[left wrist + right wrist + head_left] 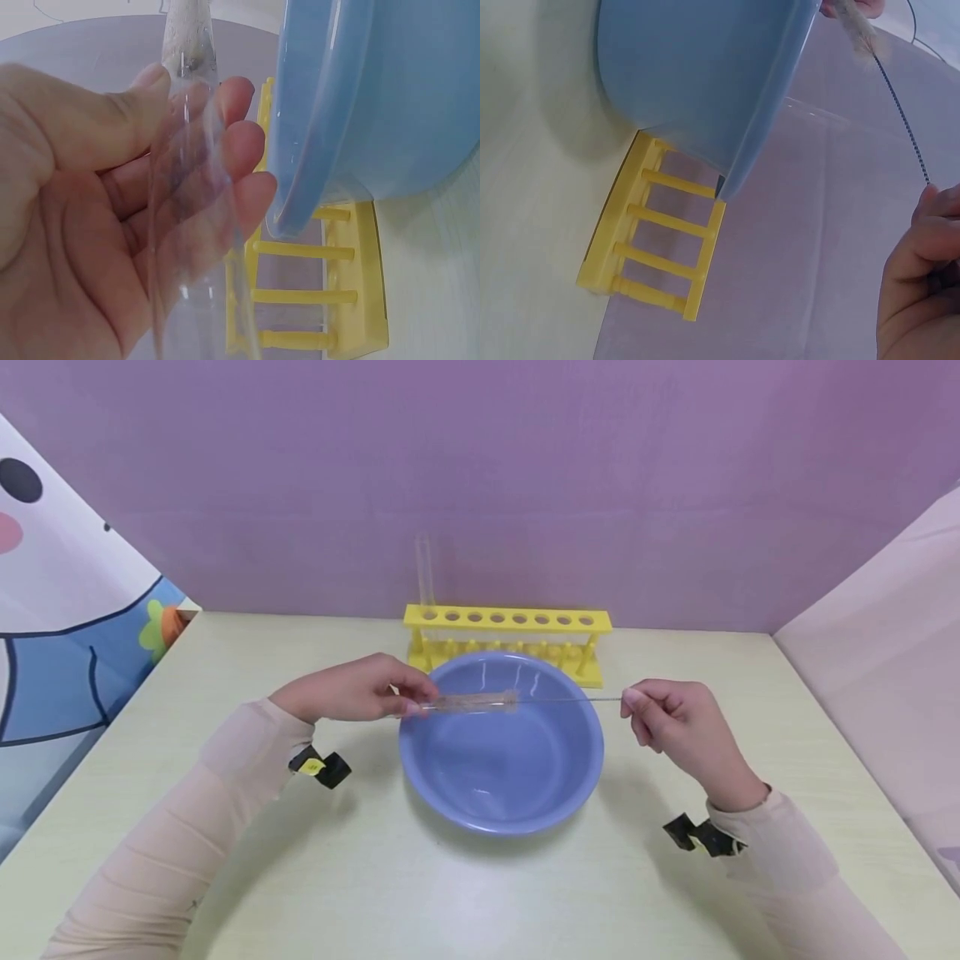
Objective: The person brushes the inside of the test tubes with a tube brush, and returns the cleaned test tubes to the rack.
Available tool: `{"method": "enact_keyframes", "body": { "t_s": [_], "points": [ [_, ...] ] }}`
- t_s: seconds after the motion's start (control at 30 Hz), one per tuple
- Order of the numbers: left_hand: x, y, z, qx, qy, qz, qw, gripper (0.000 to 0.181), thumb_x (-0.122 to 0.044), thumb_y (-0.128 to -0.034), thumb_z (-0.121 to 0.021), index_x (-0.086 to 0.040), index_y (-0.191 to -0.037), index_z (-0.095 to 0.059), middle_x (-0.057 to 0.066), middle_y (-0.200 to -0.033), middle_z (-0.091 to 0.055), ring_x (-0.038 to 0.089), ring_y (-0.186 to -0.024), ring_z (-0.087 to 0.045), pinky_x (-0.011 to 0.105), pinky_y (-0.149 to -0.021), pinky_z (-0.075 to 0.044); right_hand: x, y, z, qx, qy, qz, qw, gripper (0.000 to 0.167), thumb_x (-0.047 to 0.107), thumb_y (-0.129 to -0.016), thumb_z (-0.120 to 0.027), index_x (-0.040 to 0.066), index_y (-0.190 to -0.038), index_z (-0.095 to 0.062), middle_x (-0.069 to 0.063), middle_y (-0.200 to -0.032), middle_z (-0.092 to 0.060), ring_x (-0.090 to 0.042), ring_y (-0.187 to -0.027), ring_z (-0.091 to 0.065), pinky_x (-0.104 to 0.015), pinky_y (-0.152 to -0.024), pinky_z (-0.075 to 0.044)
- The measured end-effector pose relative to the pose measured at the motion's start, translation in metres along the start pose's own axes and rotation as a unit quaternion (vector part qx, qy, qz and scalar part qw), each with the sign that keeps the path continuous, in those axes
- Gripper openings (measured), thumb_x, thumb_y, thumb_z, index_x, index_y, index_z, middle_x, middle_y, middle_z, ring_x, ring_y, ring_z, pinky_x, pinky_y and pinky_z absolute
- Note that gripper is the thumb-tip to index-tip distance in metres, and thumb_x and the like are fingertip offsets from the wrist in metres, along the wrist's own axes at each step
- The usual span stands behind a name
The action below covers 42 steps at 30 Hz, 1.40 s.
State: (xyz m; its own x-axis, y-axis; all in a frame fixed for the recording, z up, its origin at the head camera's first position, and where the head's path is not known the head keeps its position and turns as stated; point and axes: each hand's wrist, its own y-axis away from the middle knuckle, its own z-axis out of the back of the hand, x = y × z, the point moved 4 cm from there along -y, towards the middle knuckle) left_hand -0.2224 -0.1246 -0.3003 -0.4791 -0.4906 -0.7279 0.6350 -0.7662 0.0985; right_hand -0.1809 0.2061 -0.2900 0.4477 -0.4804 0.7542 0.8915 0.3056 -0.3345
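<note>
My left hand (367,689) holds a clear glass test tube (468,702) sideways above the blue basin (498,814). In the left wrist view, thumb and fingers grip the test tube (187,247) around its side. A test tube brush sits with its pale bristles (855,26) in the tube's mouth end. Its thin twisted wire handle (570,699) runs out to the right. The far end of that wire (904,120) is pinched by my right hand (675,722), just beyond the basin's right rim.
Behind the basin stands a yellow test tube rack (510,620) with a row of holes and pegs. One upright test tube (425,572) is in its leftmost hole. A purple backdrop (480,485) rises behind the pale table (450,902).
</note>
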Motion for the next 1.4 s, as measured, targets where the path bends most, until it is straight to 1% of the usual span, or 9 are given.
{"method": "enact_keyframes", "body": {
  "t_s": [0.13,0.23,0.37,0.57,0.67,0.9,1.13,1.4],
  "points": [
    [-0.002,-0.001,0.0,-0.003,-0.005,0.001,1.0,0.021,-0.004,-0.0903,-0.061,-0.005,-0.111,-0.066,0.004,-0.096,-0.067,0.017,-0.082,-0.059,0.03,-0.072,-0.053,0.001,-0.001,-0.001,0.01,-0.033,-0.016,0.9993,0.024,0.005,-0.096,-0.052,0.001,-0.074,-0.059,0.0,-0.047,-0.044,-0.012,-0.04,-0.037,-0.028,-0.038,-0.031],
    [-0.003,-0.001,-0.001,-0.002,-0.004,0.005,1.0,0.023,-0.001,-0.0903,-0.06,-0.004,-0.112,-0.066,0.005,-0.097,-0.067,0.016,-0.083,-0.06,0.029,-0.073,-0.053,0.001,-0.001,-0.002,0.017,-0.05,-0.029,0.9982,0.024,0.006,-0.097,-0.051,0.001,-0.074,-0.058,-0.001,-0.047,-0.043,-0.013,-0.04,-0.037,-0.029,-0.038,-0.03],
    [-0.004,-0.001,-0.001,-0.004,-0.012,0.009,0.9999,0.025,0.001,-0.0903,-0.058,-0.003,-0.114,-0.065,0.006,-0.098,-0.067,0.016,-0.083,-0.06,0.029,-0.073,-0.053,0.001,-0.002,-0.003,0.022,-0.059,-0.046,0.9969,0.025,0.009,-0.097,-0.051,0.0,-0.074,-0.058,-0.001,-0.047,-0.042,-0.014,-0.04,-0.036,-0.03,-0.038,-0.03],
    [-0.005,-0.002,-0.002,-0.007,-0.032,0.008,0.9994,0.026,0.0,-0.0899,-0.059,-0.004,-0.115,-0.065,0.003,-0.098,-0.067,0.015,-0.083,-0.059,0.028,-0.074,-0.052,0.0,-0.003,-0.005,0.028,-0.082,-0.067,0.994,0.027,0.01,-0.098,-0.05,-0.002,-0.075,-0.057,-0.001,-0.046,-0.041,-0.015,-0.039,-0.035,-0.03,-0.039,-0.031],
    [-0.006,-0.002,-0.002,-0.009,-0.035,0.009,0.9993,0.027,0.001,-0.0897,-0.059,-0.004,-0.115,-0.064,0.003,-0.099,-0.067,0.014,-0.084,-0.059,0.027,-0.075,-0.052,0.0,-0.003,-0.006,0.03,-0.087,-0.075,0.9929,0.028,0.011,-0.098,-0.05,-0.003,-0.074,-0.057,-0.002,-0.046,-0.04,-0.015,-0.039,-0.035,-0.03,-0.038,-0.031],
    [-0.007,-0.004,-0.003,-0.018,-0.059,0.013,0.998,0.027,0.0,-0.0899,-0.059,-0.004,-0.116,-0.064,0.001,-0.101,-0.067,0.013,-0.087,-0.061,0.028,-0.078,-0.053,0.001,-0.005,-0.009,0.034,-0.104,-0.095,0.9895,0.03,0.012,-0.098,-0.049,-0.005,-0.075,-0.056,-0.001,-0.046,-0.041,-0.015,-0.039,-0.035,-0.029,-0.038,-0.033],
    [-0.009,-0.006,-0.004,-0.034,-0.085,-0.001,0.9958,0.024,-0.001,-0.0892,-0.061,-0.004,-0.113,-0.066,0.001,-0.099,-0.067,0.011,-0.084,-0.06,0.028,-0.075,-0.053,0.0,-0.005,-0.011,0.041,-0.124,-0.116,0.9846,0.032,0.014,-0.099,-0.048,-0.006,-0.075,-0.054,0.0,-0.045,-0.041,-0.014,-0.039,-0.034,-0.028,-0.037,-0.033],
    [-0.011,-0.008,-0.006,-0.037,-0.09,0.002,0.9953,0.025,-0.004,-0.0894,-0.062,-0.006,-0.114,-0.066,0.0,-0.101,-0.067,0.012,-0.085,-0.061,0.027,-0.075,-0.053,0.001,-0.008,-0.015,0.044,-0.126,-0.141,0.9811,0.033,0.016,-0.099,-0.048,-0.006,-0.075,-0.054,0.001,-0.045,-0.042,-0.012,-0.039,-0.034,-0.027,-0.037,-0.034]
  ]
}}
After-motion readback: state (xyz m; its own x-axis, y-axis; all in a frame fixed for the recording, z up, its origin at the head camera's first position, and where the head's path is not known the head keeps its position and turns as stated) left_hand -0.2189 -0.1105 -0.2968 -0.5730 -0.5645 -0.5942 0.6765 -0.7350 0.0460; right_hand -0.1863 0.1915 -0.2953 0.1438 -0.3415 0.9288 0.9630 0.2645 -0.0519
